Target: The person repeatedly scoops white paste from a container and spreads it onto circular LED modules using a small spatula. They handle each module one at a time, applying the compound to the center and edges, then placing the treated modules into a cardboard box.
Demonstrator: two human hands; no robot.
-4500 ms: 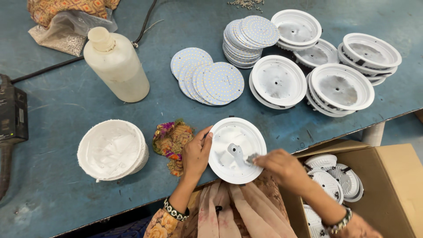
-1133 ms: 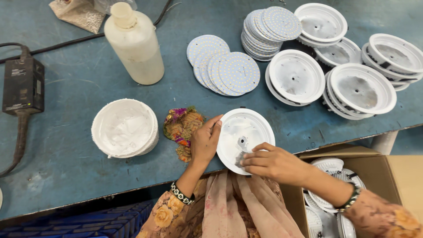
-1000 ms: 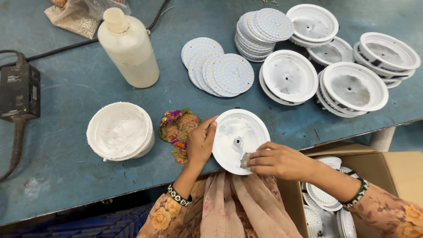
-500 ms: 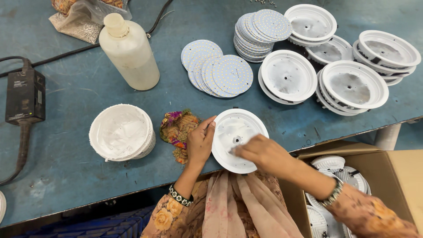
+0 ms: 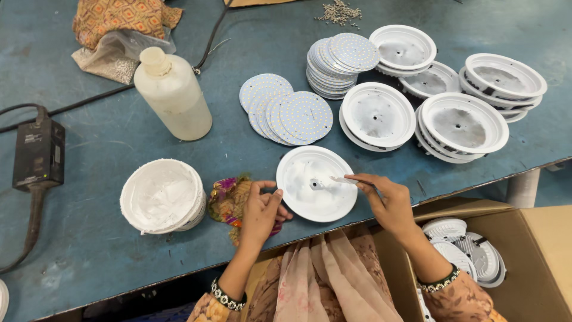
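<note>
Blue worktable (image 5: 89, 238), scuffed and crowded, seen from above, and right at its near edge lies a white round housing (image 5: 317, 183), open face up, sitting between the two hands. The right hand (image 5: 387, 200) is pinched narrow around a small thin applicator (image 5: 344, 179), tip resting on the inside of the housing just right of its centre hole. The left hand (image 5: 259, 211) is loosely curled, fingertips touching the housing's left rim, holding it in place; whether it grips anything else I cannot tell. Under that left hand there's a colourful rag (image 5: 227, 200), and just beside it a white tub of paste (image 5: 162, 195), lid off. Further out, a fan of round LED boards (image 5: 286, 110) lies beyond the housing, a taller stack of boards (image 5: 342, 62) behind that, and stacked white housings (image 5: 459, 101) fill the right side up to the table edge. A milky plastic bottle (image 5: 174, 94) stands upright to the left, a black power adapter (image 5: 39, 154) well apart at the far left. Off the near right edge, an open cardboard box (image 5: 530, 262) holds more housings. Open room: the bare patch between bottle, tub and housing.
</note>
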